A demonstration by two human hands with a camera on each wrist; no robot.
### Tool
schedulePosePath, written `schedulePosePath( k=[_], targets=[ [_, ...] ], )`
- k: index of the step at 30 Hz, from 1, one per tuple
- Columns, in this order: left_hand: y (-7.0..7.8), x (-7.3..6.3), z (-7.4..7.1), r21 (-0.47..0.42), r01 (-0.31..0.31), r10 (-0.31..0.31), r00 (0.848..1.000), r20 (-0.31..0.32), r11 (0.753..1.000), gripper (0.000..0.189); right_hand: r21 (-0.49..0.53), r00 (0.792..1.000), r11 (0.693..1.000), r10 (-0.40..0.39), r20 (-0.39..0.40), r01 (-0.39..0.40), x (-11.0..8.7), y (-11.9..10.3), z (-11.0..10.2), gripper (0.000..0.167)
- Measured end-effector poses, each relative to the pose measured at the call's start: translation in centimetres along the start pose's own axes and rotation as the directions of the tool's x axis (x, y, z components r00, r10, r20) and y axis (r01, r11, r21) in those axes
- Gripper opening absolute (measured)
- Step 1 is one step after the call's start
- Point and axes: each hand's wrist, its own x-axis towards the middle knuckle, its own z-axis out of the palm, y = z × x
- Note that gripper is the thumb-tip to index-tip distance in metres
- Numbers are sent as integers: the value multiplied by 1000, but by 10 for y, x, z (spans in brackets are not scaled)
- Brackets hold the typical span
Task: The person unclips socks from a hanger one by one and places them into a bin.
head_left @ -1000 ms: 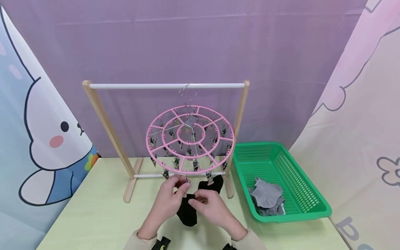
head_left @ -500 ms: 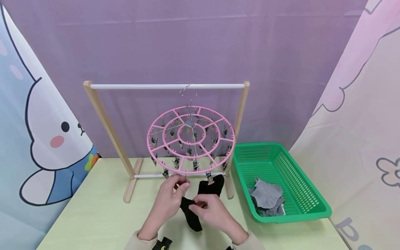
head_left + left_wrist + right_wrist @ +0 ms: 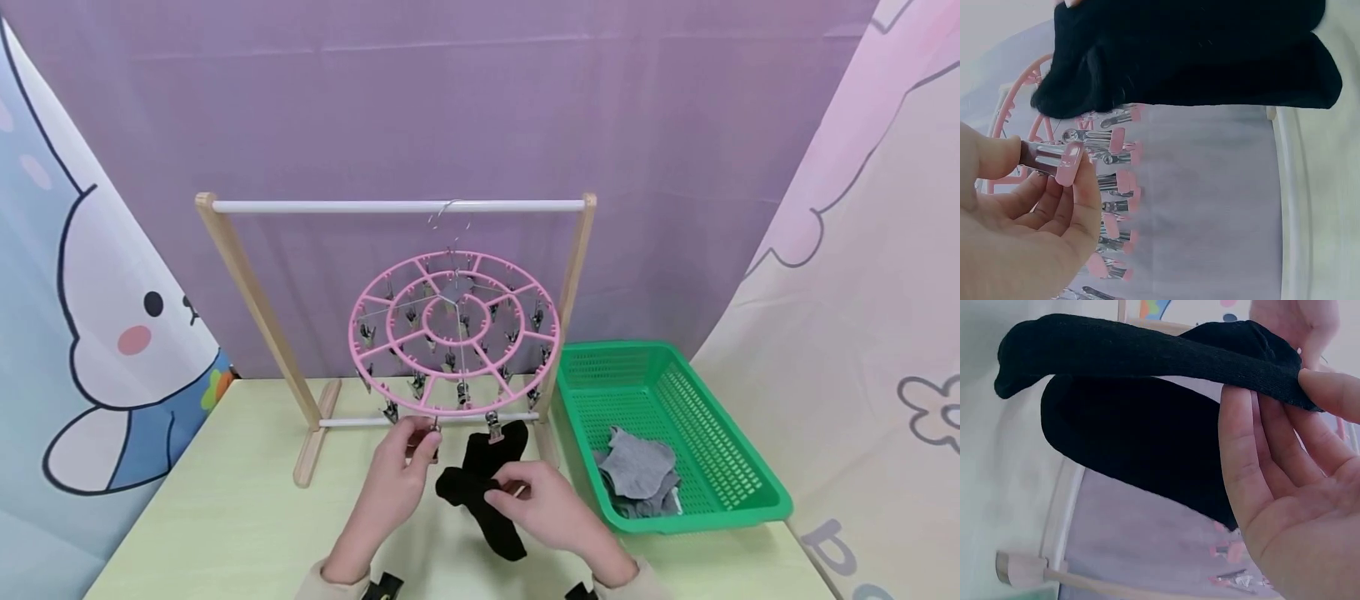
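Observation:
My left hand (image 3: 397, 471) pinches a metal clip (image 3: 1054, 159) with pink tips, which hangs from the front edge of a round pink drying hanger (image 3: 362, 367). In the left wrist view the thumb and index finger press on that clip. My right hand (image 3: 543, 504) pinches a black sock (image 3: 487, 512) near its cuff, and the sock droops below the fingers, apart from the left hand's clip. Behind it a second black sock (image 3: 480, 454) hangs from another clip (image 3: 494, 427) on the hanger. In the right wrist view the two socks overlap.
The hanger hooks over the white bar (image 3: 337, 207) of a wooden-legged rack (image 3: 258, 308). At the right a green basket (image 3: 720, 400) holds grey cloth items (image 3: 641, 467). A purple curtain (image 3: 420, 108) stands behind the table (image 3: 202, 508).
My right hand has drawn the black sock away from the left hand's clip, to the right. My left hand keeps its pinch on the clip and has shifted slightly left.

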Motion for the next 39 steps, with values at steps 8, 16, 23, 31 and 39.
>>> schedulePosePath(
  k=[8,16,23,31,39],
  targets=[
    [-2,0,-6,-41,38,-38,999,-14,998,17,23,1000,1000,-2,-31,3,-9,1,-19,10],
    [-5,-1,-13,-55,15,-19,997,-71,998,17,26,997,1000,-2,-75,4,-15,0,-41,11],
    [-10,0,-16,-18,4,-6,991,-134,1000,19,23,988,999,-30,-150,34,-21,1,-61,9],
    [-11,1,-19,-57,14,-26,979,-204,998,19,1,972,1000,23,-235,-23,-29,1,-84,7],
    [-17,3,-21,-57,1,-16,965,-262,998,19,7,931,999,48,-362,-49,-40,3,-112,11]
  ],
)
